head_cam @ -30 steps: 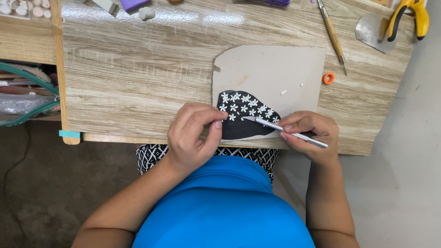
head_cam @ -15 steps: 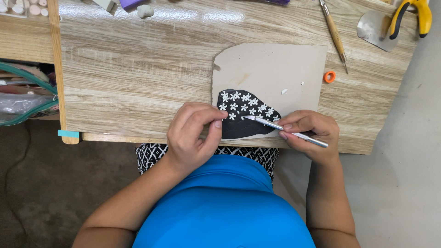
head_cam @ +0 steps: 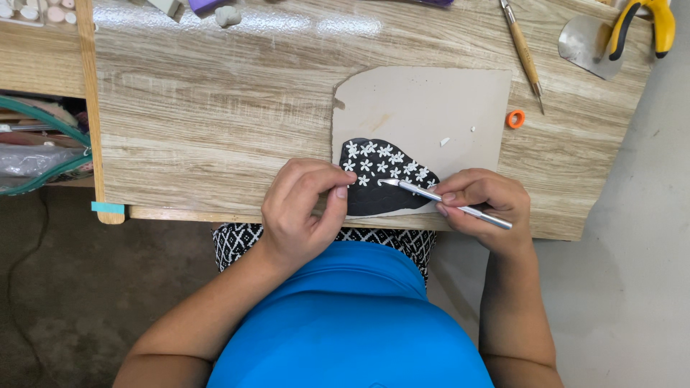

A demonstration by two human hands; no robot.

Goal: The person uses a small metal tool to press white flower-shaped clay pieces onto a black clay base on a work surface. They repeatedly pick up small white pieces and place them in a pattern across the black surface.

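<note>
Under our left hand, at the near edge of the wooden table, lies the left rim of a black clay slab dotted with small white flowers. That hand is curled, its fingers bunched and pinched together against the slab's edge; whether anything tiny sits between the fingertips we cannot tell. Just beyond its knuckles the slab rests on a grey work mat, which reaches away from us across the table. Between our two hands the flowered part of the slab shows plainly.

To the right, our right hand is closed around a slim silver craft knife, held like a pen, its pointed tip aimed leftward and touching the slab near the flowers. Past that hand, farther from us, a small orange ring lies just off the mat's edge, with a wooden-handled tool beyond it. Farther right again sit yellow-handled pliers on a metal scraper.
</note>
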